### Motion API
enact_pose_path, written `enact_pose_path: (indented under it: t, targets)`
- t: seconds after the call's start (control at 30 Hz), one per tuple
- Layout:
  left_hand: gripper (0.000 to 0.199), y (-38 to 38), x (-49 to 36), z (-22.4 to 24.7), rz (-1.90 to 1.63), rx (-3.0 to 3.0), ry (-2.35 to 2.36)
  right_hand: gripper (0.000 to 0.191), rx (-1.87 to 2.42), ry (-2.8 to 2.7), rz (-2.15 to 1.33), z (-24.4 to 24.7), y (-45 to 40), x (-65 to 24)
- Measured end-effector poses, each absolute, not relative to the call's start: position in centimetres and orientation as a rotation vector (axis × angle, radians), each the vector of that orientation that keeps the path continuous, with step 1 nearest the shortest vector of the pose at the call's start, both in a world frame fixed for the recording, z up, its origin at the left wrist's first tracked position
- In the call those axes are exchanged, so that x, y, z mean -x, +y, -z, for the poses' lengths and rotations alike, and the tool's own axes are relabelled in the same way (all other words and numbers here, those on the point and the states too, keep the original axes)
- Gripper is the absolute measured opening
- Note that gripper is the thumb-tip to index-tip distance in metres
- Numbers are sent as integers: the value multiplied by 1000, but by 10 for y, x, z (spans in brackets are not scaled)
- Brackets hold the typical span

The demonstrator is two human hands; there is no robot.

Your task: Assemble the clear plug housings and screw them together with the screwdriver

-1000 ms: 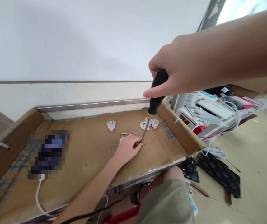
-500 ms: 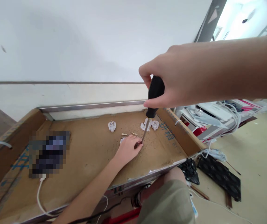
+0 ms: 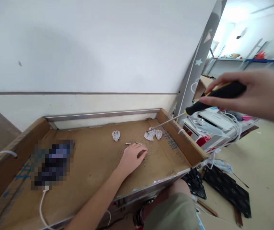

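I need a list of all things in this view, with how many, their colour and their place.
Cardboard tray: 1, brown, below the white wall.
Clear plug housings: about 3, transparent, back of tray.
Brass pins: 2, brass, just beyond left hand.
Screwdriver: 1, black-yellow grip, steel shaft, above tray's right edge.
Pixelated object: 1, dark, tray's left; unidentifiable.
White cable: 1, white, tray's front left.
Papers: pile, white, right of tray.
Black patterned mats: 2, black, floor.
Left hand: 1, resting on tray.
Right hand: 1, holding screwdriver.

Glossy plastic screwdriver grip (image 3: 223, 90)
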State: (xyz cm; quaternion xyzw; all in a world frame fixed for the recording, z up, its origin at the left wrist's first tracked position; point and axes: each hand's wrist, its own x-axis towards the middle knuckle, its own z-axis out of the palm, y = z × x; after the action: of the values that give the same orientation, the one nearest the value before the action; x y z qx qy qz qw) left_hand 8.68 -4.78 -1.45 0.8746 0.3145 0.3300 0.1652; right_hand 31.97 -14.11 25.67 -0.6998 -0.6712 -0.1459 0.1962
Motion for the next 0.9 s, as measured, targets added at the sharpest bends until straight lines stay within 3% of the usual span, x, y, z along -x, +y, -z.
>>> enact_pose_path:
  t: [0.13, 0.27, 0.4, 0.6, 0.9]
  targets:
    - [14, -44, -81, 12, -1274, -2384, 1048, 38, 1666, -1638, 402, -161, -152, -320]
    - [15, -39, -75, 11, -1546, -2227, 1176, 31, 1725, -1542, 301, -52, -156, -300]
    - [16, -37, -74, 11, -1615, -2175, 1218, 28, 1754, -1462, 27, 9, -156, -286]
    - [18, -39, -75, 14, -1633, -2167, 1236, 39, 1563, -1530, -288, 16, -128, -265]
    - [20, -17, -62, 4, -1369, -2682, 1121, 36, 1093, -1468, -1253, 4, -16, -215]
